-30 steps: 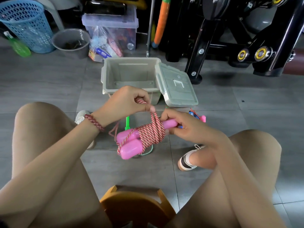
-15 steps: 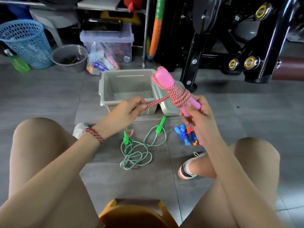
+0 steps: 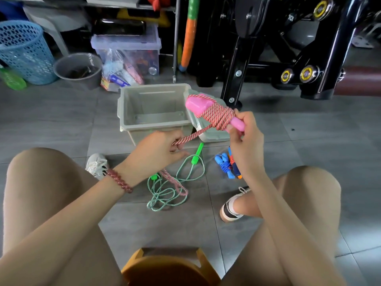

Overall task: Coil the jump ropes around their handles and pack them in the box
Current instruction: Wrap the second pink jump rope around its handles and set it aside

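Right grip (image 3: 246, 141) partly hiding pink handles (image 3: 199, 104), left grip (image 3: 158, 148) pinching rope (image 3: 193, 137)

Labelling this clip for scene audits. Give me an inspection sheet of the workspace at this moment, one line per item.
Surface: grey tiled floor, with ropes lying on it.
Job's things: grey box open, nothing seen inside, lid swung to its right; pink jump rope mostly coiled round its handles, held in the air; green jump rope loose on the floor; blue and orange bundle coiled beside it.
Clutter: blue basket, grey bucket, clear tub, green bottle.
Hands: right hand grips the pink handles' end; left hand pinches the free strand.
Cables: nothing seen.
Surroundings: black gym machine behind the box; orange stool nearest the camera.
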Demonstrator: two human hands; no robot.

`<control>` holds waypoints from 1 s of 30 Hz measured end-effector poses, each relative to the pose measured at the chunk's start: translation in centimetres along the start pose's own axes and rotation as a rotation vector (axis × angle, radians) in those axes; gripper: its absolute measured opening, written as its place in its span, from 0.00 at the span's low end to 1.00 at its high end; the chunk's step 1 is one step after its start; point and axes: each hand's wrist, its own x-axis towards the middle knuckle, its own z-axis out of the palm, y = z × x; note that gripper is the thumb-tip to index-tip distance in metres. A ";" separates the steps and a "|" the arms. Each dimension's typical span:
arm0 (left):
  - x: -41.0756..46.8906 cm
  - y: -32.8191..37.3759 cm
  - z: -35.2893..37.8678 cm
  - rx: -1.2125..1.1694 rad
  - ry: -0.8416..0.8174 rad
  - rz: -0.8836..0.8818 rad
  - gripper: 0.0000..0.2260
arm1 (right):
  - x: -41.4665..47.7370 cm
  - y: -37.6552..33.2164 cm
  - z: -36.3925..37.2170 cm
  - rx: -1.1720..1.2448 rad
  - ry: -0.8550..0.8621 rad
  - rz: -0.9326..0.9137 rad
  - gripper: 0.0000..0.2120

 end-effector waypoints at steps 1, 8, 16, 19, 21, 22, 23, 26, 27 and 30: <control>0.0 0.0 -0.1 0.046 0.050 0.019 0.11 | 0.0 0.1 0.1 -0.052 -0.006 -0.024 0.09; -0.1 0.0 -0.3 0.108 0.170 -0.052 0.15 | -0.3 0.0 0.3 -0.230 0.021 -0.105 0.13; -0.1 0.9 -1.3 -0.570 -0.087 -0.164 0.17 | 1.3 1.4 -0.4 -0.489 -0.027 -0.182 0.13; 0.0 1.2 -2.1 -0.480 0.108 -0.074 0.19 | 1.6 1.7 -0.8 -0.356 -0.190 -0.139 0.15; 0.0 1.3 -2.3 -0.461 0.211 -0.049 0.23 | 1.1 1.4 -0.6 -0.341 -0.308 -0.211 0.14; -0.1 1.4 -2.2 -0.438 0.249 -0.044 0.24 | 0.7 1.1 -0.4 -0.336 -0.379 -0.240 0.14; -0.2 1.4 -2.1 -0.419 0.272 -0.039 0.25 | 0.4 0.8 -0.1 -0.319 -0.458 -0.252 0.13; -0.1 1.0 -1.9 -0.361 0.301 -0.022 0.25 | -0.6 -0.1 0.3 -0.264 -0.683 -0.258 0.12; 0.0 0.7 -1.9 -0.341 0.307 -0.030 0.25 | -0.8 -0.2 0.4 -0.262 -0.745 -0.241 0.11; 0.5 -0.3 -1.6 -0.284 0.320 -0.087 0.26 | -0.9 -0.4 0.5 -0.171 -0.884 -0.198 0.09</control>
